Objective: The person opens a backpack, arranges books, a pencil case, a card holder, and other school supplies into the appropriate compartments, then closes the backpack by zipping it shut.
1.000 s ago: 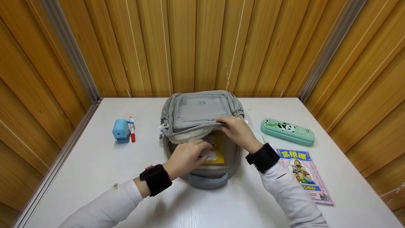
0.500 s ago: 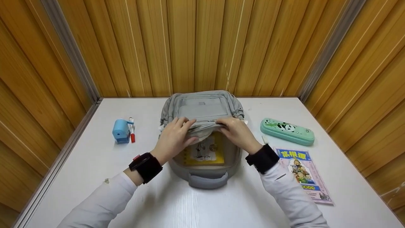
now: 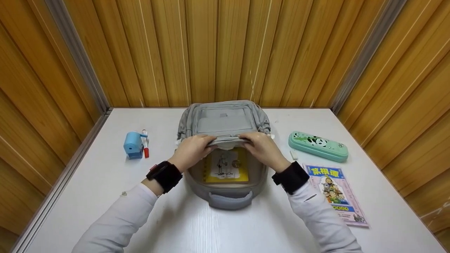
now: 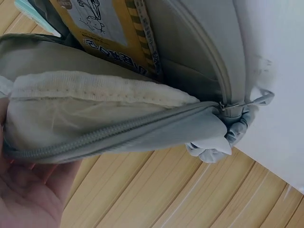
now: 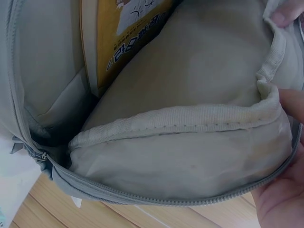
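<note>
- Nearest, two white sleeves (image 3: 116, 221) with black wrist bands (image 3: 165, 176) are held over the white tabletop (image 3: 197, 232).
- Next, the grey backpack (image 3: 225, 121) is laid in the middle of the tabletop, its carry handle (image 3: 230, 201) pointed toward the person.
- At the right, a pink and blue booklet (image 3: 335, 195) is partly covered by the right sleeve.
- Inside the unzipped bag, a yellow notebook (image 3: 228, 168) is seen under the raised flap (image 3: 226, 139).
- By the left hand (image 3: 191, 151), the flap's edge is pinched in a curled grip; by the right hand (image 3: 263, 149), the same edge is pinched farther along.
- Past the booklet, a small pale block (image 3: 293, 155) and a green panda case (image 3: 318, 146) are placed.
- At the left, a blue pencil sharpener (image 3: 133, 144) is set just beside a red-capped marker (image 3: 146, 149).
- Farthest, the tabletop is backed by wood-patterned panels (image 3: 225, 52).
</note>
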Tool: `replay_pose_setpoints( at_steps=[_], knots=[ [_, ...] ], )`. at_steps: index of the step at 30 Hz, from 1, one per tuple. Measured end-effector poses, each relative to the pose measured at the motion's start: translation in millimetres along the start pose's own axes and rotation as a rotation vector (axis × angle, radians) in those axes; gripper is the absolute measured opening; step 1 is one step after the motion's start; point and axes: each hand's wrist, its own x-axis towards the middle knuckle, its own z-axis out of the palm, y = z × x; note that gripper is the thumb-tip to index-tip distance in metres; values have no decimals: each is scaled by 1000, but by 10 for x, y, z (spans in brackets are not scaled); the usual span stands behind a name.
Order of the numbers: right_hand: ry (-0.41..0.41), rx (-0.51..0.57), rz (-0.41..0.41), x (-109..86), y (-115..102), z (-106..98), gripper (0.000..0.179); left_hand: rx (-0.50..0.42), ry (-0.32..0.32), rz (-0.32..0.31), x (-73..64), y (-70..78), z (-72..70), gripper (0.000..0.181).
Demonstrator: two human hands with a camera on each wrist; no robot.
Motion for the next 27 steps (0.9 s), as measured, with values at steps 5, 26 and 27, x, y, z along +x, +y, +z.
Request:
replay_pose_setpoints(
  at_steps=[5,26,27],
  knots=[
    [17,-2,18,-34,9,-4,22,67,73,3,62,29,18,13],
    [41,59,391,-918,515,-178,49,12,88,-74,53,62,98,11],
    [18,38,443,-1004,584,-199,52,11,86,-72,51,64,102,10]
  ],
)
